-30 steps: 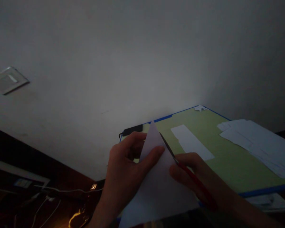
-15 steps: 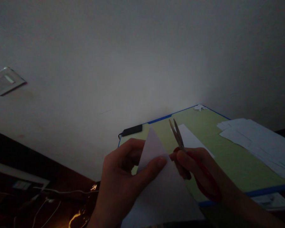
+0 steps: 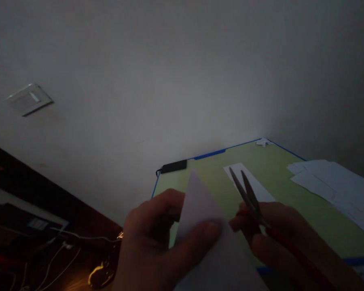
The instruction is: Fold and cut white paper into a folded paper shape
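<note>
Over the green cutting mat (image 3: 291, 210), my left hand (image 3: 157, 246) pinches the folded white paper triangle (image 3: 206, 230); my right hand (image 3: 279, 238) grips red-handled scissors (image 3: 251, 202), blades slightly parted beside it. Dim light risks a crooked cut or nicked thumb.

One view only, worn on the head, close above the work. Faces forward and down, tilted, toward a plain pale wall (image 3: 176, 72) filling the upper two thirds. Nearest the lens, at the bottom edge, both hands, blurred by closeness. Beyond them, a flat green blue-edged board (image 3: 279, 182) running to the right edge. Dim light throughout; lower left corner dark.
</note>
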The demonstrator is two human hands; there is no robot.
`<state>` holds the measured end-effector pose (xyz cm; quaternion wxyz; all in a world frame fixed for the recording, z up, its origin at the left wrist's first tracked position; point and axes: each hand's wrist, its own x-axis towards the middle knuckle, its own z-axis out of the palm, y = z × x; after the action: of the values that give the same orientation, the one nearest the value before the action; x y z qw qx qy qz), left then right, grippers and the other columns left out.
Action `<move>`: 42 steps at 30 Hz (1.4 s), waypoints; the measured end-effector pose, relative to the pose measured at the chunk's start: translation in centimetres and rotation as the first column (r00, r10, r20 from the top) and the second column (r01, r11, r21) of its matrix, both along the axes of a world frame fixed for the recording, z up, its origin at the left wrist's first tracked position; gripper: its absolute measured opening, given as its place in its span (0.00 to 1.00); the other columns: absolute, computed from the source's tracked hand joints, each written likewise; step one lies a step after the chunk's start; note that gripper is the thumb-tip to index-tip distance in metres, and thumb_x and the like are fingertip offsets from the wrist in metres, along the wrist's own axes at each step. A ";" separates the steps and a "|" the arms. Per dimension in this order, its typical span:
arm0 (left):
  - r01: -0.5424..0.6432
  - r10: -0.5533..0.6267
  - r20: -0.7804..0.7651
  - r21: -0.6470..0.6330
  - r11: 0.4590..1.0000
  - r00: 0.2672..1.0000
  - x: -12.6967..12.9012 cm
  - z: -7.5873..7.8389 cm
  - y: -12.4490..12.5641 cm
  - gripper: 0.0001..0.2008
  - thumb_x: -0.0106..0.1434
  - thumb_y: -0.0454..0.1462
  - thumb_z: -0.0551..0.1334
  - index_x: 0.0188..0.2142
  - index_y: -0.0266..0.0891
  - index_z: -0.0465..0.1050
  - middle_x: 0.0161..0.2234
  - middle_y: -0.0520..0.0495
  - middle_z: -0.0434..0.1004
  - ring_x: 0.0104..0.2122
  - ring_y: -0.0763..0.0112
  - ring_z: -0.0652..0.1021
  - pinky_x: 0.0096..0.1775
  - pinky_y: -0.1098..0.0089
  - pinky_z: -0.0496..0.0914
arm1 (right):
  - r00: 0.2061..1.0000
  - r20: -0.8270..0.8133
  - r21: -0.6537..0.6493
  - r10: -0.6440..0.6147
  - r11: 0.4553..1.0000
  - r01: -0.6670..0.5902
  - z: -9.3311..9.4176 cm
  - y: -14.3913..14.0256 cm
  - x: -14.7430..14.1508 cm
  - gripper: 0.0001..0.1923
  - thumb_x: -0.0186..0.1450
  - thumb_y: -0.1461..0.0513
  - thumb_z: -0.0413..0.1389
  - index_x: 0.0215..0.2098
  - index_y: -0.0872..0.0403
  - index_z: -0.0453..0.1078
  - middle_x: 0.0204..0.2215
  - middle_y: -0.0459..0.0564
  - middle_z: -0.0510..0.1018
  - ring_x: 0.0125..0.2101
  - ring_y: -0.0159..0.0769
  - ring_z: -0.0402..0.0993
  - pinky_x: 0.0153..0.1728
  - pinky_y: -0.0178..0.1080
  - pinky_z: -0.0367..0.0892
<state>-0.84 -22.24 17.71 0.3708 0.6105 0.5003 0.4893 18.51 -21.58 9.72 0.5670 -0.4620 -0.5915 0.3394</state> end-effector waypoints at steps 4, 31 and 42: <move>-0.043 0.043 -0.024 0.025 0.999 0.999 0.7 0.3 0.9 0.09 0.59 0.44 0.70 0.29 0.42 0.79 0.26 0.49 0.81 0.23 0.66 0.80 0.21 0.73 0.71 | 0.989 0.044 -0.103 0.144 0.985 -0.138 0.1 0.4 0.0 0.27 0.56 0.36 0.60 0.36 0.47 0.81 0.37 0.54 0.83 0.36 0.47 0.79 0.37 0.44 0.77; -0.108 0.109 0.007 0.145 0.983 0.994 -2.6 -2.1 7.9 0.09 0.61 0.43 0.70 0.33 0.40 0.78 0.18 0.55 0.69 0.19 0.75 0.73 0.20 0.78 0.67 | 0.854 -0.119 -0.336 0.507 0.788 -0.515 -3.3 2.9 0.1 0.30 0.62 0.38 0.57 0.21 0.54 0.67 0.21 0.45 0.68 0.24 0.32 0.65 0.26 0.35 0.62; 0.170 -0.178 -0.107 -0.084 0.982 0.978 -4.9 -9.3 19.1 0.22 0.55 0.53 0.71 0.38 0.37 0.77 0.31 0.47 0.82 0.27 0.67 0.79 0.27 0.72 0.70 | 0.915 0.403 -0.165 0.018 0.985 0.054 -4.6 8.3 4.8 0.29 0.61 0.38 0.59 0.32 0.55 0.81 0.24 0.50 0.81 0.24 0.39 0.74 0.25 0.38 0.64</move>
<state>-5.71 -3.19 8.40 0.4054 0.6647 0.4833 0.4002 23.33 -13.32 5.08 0.3942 -0.5746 -0.6596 0.2816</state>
